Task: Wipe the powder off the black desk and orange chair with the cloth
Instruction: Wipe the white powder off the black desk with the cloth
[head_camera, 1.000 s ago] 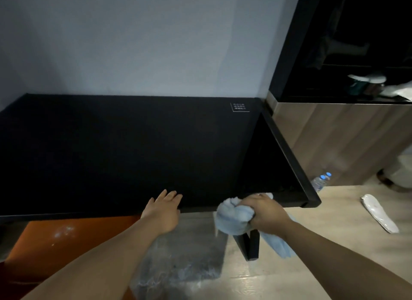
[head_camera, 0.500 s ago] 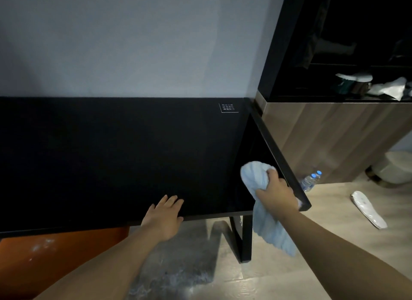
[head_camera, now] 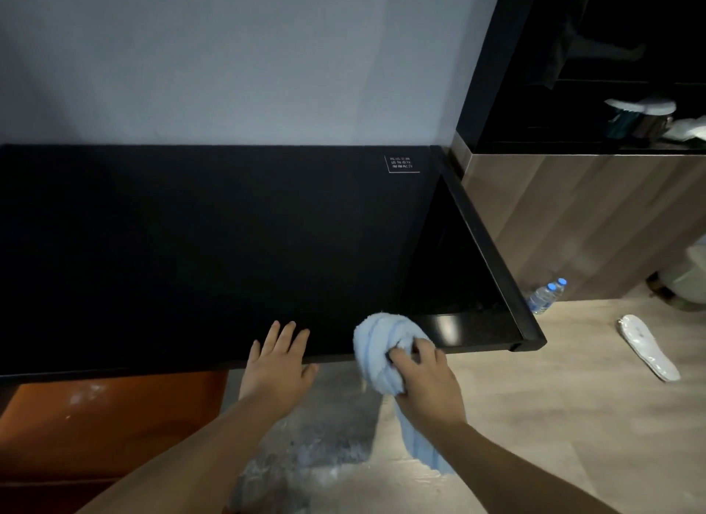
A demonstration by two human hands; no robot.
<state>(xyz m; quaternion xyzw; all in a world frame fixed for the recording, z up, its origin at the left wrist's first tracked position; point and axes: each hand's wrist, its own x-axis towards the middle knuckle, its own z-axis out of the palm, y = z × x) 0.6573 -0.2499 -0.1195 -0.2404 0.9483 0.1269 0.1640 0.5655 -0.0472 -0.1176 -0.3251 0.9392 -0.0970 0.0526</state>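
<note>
— Right hand (head_camera: 428, 383) wrapped tight round the bunched blue cloth (head_camera: 378, 345), knuckles up, lower centre of the frame, wad pressed onto the front edge of the black desk (head_camera: 191, 246). Left hand (head_camera: 279, 357) flat, fingers straight, resting on that same edge just to the left.

— And the wider scene?

— Desk fills the middle of the frame, dark all over; I can't make out any powder on it from here. Orange chair (head_camera: 107, 418) sits tucked under it at lower left, with a pale powder smear (head_camera: 86, 393) on the seat. More powder on the floor (head_camera: 305, 460), bottom centre.

— How does the cloth handle?

— Soft, light and floppy, I'd say: a tail hangs down below my wrist. It's best gripped bunched in the middle, wad under the palm, so the tail doesn't drag through that floor dust.

— Next call?

— Chair looks unwiped. I'd judge the seat wants gentle strokes, or the powder just scatters.
</note>
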